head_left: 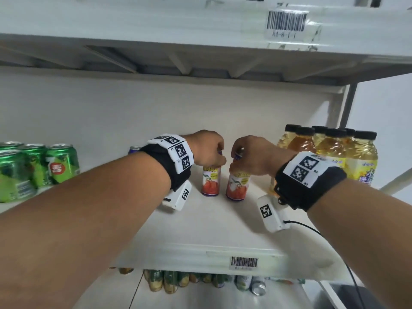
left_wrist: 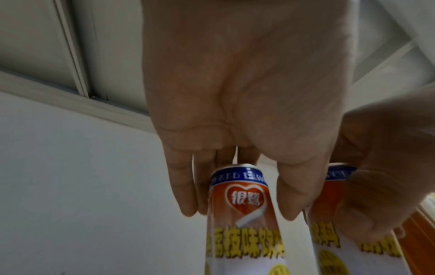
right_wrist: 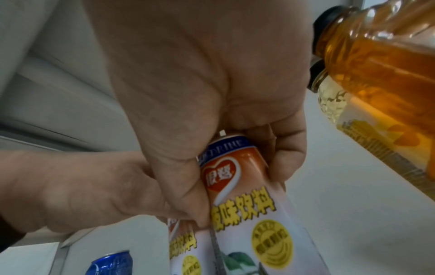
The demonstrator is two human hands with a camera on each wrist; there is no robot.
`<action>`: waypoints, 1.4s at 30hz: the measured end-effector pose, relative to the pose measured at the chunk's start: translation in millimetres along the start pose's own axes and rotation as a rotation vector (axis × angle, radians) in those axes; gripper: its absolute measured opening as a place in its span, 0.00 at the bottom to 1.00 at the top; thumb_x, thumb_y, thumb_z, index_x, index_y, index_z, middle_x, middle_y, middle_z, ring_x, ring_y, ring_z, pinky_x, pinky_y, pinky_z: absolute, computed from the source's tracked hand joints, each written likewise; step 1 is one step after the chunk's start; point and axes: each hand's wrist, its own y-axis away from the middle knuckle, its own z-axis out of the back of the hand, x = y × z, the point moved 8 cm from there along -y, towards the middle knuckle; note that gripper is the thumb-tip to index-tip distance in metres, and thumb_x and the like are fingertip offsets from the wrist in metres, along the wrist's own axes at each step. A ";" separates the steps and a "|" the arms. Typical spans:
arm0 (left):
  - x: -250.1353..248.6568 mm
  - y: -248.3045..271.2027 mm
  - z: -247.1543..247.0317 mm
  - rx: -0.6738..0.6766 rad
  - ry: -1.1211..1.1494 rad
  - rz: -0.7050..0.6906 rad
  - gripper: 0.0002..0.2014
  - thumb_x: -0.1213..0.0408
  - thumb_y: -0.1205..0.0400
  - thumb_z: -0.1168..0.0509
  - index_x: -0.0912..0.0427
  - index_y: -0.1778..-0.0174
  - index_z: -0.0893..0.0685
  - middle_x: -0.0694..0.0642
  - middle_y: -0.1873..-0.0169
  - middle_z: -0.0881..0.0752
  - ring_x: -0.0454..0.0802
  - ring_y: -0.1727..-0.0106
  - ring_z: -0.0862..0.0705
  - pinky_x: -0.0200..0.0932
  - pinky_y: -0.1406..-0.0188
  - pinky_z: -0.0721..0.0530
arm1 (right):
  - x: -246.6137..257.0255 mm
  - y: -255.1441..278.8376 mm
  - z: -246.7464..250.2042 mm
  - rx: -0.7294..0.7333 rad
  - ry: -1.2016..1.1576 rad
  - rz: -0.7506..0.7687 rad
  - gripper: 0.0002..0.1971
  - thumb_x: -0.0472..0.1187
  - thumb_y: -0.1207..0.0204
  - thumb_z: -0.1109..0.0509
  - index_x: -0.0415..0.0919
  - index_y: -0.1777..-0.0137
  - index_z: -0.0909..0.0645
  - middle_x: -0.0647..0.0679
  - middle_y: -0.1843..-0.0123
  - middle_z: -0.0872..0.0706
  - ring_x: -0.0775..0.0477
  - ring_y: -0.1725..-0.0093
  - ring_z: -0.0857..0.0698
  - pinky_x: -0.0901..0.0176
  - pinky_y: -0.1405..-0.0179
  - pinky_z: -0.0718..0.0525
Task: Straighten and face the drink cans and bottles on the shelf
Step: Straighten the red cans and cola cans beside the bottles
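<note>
White shelf, two upright lychee-print cans

Both forearms are bare, with no sleeves. Each wrist wears a wide black strap: the left wrist band carries a curved row of white tiles printed with black square fiducial codes, and the right wrist band carries a white plate with two such codes. A small white camera box with its own code hangs under the left wrist; a second white box hangs under the right, and a thin black cable runs from it toward the lower right of the frame.
</note>
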 end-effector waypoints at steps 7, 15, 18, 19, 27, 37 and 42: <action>-7.2 15.1 2.2 -0.032 -0.058 0.043 0.12 0.53 0.18 0.27 0.55 0.47 0.16 0.52 0.50 0.14 0.57 0.47 0.13 0.51 0.47 0.10 | 9.6 5.1 -2.0 0.028 0.038 0.093 0.11 0.49 0.28 0.22 0.51 0.47 0.15 0.59 0.54 0.18 0.49 0.51 0.17 0.61 0.66 0.22; -30.3 96.0 39.4 -0.130 -0.028 -0.017 0.13 0.46 0.21 0.26 0.52 0.58 0.17 0.49 0.56 0.14 0.50 0.56 0.15 0.47 0.58 0.14 | 48.9 83.2 34.6 -0.060 0.109 0.083 0.12 0.48 0.26 0.22 0.48 0.45 0.12 0.62 0.59 0.23 0.48 0.52 0.20 0.66 0.70 0.29; -44.1 136.1 53.0 -0.155 -0.019 -0.083 0.13 0.46 0.22 0.25 0.51 0.59 0.16 0.46 0.58 0.15 0.43 0.59 0.17 0.42 0.65 0.20 | 67.2 123.8 54.8 -0.101 0.129 0.062 0.13 0.49 0.26 0.22 0.47 0.44 0.12 0.58 0.57 0.19 0.47 0.51 0.20 0.62 0.67 0.27; -49.6 147.5 55.8 -0.164 -0.011 -0.105 0.13 0.46 0.22 0.25 0.51 0.58 0.15 0.46 0.58 0.15 0.42 0.58 0.17 0.41 0.65 0.21 | 72.1 136.7 61.1 -0.120 0.127 0.056 0.13 0.49 0.26 0.21 0.46 0.44 0.12 0.55 0.54 0.16 0.46 0.51 0.19 0.60 0.63 0.25; -111.6 243.0 55.8 -0.172 0.123 -0.284 0.13 0.46 0.21 0.26 0.51 0.51 0.12 0.43 0.56 0.16 0.41 0.55 0.17 0.45 0.57 0.14 | 87.1 256.5 82.9 -0.210 0.079 -0.055 0.16 0.47 0.26 0.20 0.40 0.42 0.13 0.45 0.47 0.11 0.43 0.50 0.17 0.54 0.55 0.19; -238.6 281.3 -45.7 0.046 0.233 -0.423 0.14 0.51 0.20 0.24 0.56 0.46 0.10 0.49 0.54 0.14 0.51 0.52 0.15 0.46 0.54 0.16 | -6.6 394.7 40.5 -0.076 0.059 -0.315 0.15 0.43 0.28 0.20 0.39 0.43 0.13 0.43 0.49 0.10 0.39 0.49 0.15 0.52 0.52 0.18; -298.7 280.8 -167.1 0.241 0.260 -0.439 0.13 0.53 0.20 0.23 0.58 0.47 0.12 0.50 0.55 0.14 0.52 0.52 0.16 0.43 0.55 0.23 | -94.4 457.8 -26.5 0.042 -0.016 -0.460 0.15 0.43 0.28 0.19 0.39 0.43 0.13 0.42 0.48 0.09 0.39 0.47 0.14 0.50 0.49 0.14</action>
